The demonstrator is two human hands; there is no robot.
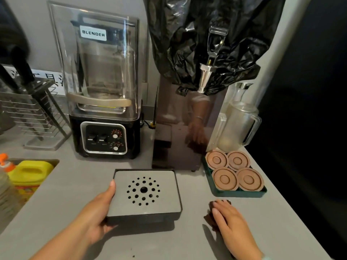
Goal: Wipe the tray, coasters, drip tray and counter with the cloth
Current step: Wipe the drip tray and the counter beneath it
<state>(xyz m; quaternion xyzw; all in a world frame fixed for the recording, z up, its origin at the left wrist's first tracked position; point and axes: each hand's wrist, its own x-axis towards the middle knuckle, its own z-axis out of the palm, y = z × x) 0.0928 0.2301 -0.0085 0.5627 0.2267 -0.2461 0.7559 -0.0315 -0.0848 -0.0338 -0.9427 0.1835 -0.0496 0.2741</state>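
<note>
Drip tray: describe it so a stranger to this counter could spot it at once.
From the blender at the back of the grey counter, come forward: the drip tray lies there, its left edge held by the left hand. Unlike the nearby green tray of round coasters, its grey top is pierced with holes.

Grey perforated drip tray (144, 192) mid-counter (75, 184); 4 round brown coasters (224, 178) flat in green tray (240, 194); dark cloth (208, 218) right.
</note>
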